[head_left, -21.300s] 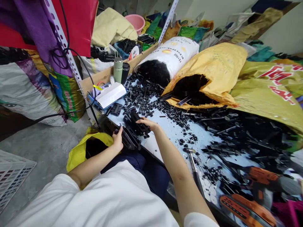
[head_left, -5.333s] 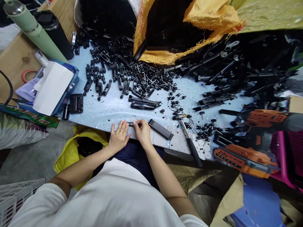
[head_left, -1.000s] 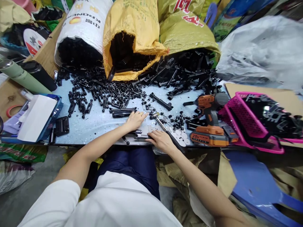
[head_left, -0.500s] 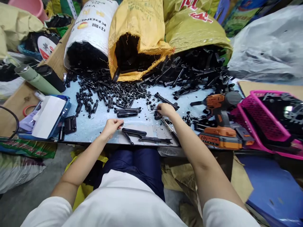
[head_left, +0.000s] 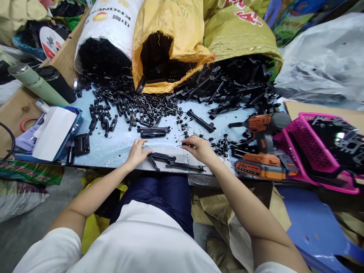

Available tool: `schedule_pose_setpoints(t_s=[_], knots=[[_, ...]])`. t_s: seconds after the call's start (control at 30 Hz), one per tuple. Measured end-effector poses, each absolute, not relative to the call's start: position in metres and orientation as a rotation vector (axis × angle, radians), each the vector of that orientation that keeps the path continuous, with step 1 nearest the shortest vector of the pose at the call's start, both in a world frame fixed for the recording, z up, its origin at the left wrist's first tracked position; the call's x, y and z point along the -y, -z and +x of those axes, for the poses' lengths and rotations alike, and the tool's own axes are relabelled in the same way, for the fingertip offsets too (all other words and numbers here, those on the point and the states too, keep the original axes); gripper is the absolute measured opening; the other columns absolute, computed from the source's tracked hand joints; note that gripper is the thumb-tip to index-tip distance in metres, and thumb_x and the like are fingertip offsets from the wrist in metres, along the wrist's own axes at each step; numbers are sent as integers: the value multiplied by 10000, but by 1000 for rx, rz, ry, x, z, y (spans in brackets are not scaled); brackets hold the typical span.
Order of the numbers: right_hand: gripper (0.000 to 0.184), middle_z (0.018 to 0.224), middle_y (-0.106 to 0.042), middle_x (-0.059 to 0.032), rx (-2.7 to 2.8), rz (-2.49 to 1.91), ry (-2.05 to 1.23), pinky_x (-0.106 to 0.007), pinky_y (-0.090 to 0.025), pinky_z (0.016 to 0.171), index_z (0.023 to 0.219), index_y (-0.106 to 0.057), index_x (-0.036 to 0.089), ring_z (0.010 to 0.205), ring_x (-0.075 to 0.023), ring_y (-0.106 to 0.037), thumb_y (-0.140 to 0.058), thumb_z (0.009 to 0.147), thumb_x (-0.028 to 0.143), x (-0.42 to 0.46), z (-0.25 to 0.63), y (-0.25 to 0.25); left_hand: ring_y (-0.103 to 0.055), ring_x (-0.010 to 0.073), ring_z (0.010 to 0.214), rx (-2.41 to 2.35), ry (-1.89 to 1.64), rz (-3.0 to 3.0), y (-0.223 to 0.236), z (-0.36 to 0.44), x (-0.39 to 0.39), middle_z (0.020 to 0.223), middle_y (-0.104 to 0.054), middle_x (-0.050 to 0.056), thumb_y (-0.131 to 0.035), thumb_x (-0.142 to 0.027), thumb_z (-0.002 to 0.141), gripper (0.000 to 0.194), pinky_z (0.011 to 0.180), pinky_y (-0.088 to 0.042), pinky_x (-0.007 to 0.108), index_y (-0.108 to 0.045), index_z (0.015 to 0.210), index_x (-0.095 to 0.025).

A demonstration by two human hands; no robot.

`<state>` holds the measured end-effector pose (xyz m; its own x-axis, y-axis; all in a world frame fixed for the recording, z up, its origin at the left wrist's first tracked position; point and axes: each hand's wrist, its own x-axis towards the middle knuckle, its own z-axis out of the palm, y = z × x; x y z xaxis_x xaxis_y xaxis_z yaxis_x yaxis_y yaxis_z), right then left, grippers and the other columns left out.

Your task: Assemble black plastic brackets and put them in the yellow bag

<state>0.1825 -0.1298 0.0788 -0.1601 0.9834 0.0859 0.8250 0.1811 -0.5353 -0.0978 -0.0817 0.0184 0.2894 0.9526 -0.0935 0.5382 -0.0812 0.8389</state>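
Observation:
My left hand point(head_left: 137, 154) is open, thumb and index finger apart. Its thumb tip is by the end of a jointed pair of black plastic arms point(head_left: 163, 156) lying in a V near the table's front edge. To the right of these is a slim black forked bar point(head_left: 186, 167). My right hand point(head_left: 201, 149) is closed in a pinch on a small black-headed screw point(head_left: 183, 144), its thin shank pointing left. Beyond the hands lie two parallel black bars point(head_left: 154, 131) and another black bar point(head_left: 201, 120).
Heaps of black parts point(head_left: 125, 98) spill from a white sack point(head_left: 113, 22), an orange sack point(head_left: 176, 22) and an olive sack point(head_left: 241, 38). An orange cordless drill point(head_left: 260, 127) and a pink basket point(head_left: 315, 148) stand right. A blue tray point(head_left: 76, 127) and green bottle point(head_left: 36, 85) are left.
My right hand has moved left and nearer from the loose screws, bringing a screw. My left hand, pinched before, has spread its fingers beside the jointed arms. The view has shifted slightly.

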Motion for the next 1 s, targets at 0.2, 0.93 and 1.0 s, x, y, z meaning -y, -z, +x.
schedule_pose_setpoints(t_s=[0.2, 0.93, 1.0], knots=[[135, 781, -660, -32, 2179, -1721, -679, -245, -445, 677, 876, -631, 175, 683, -143, -599, -580, 819, 286, 150, 170, -74, -554, 167, 797, -1411, -482, 1849, -6, -106, 79, 931, -576, 67, -633, -414, 762, 419, 751, -451, 309, -586, 1080, -144], [574, 784, -623, -110, 2447, -1867, -48, -298, -406, 661, 864, -652, 134, 760, -214, -579, -378, 849, 638, 191, 186, -8, -575, 282, 917, -675, -165, 2883, -17, -51, 99, 969, -623, 198, -347, -554, 895, 585, 756, -403, 360, -572, 1115, -61], [617, 658, -587, -91, 2467, -1817, -67, -278, -372, 595, 661, -606, 146, 651, -183, -554, -331, 845, 667, 188, 186, -23, -591, 258, 820, -712, -184, 2845, -27, -52, 95, 814, -630, 172, -281, -543, 914, 581, 686, -418, 340, -639, 908, -85]])
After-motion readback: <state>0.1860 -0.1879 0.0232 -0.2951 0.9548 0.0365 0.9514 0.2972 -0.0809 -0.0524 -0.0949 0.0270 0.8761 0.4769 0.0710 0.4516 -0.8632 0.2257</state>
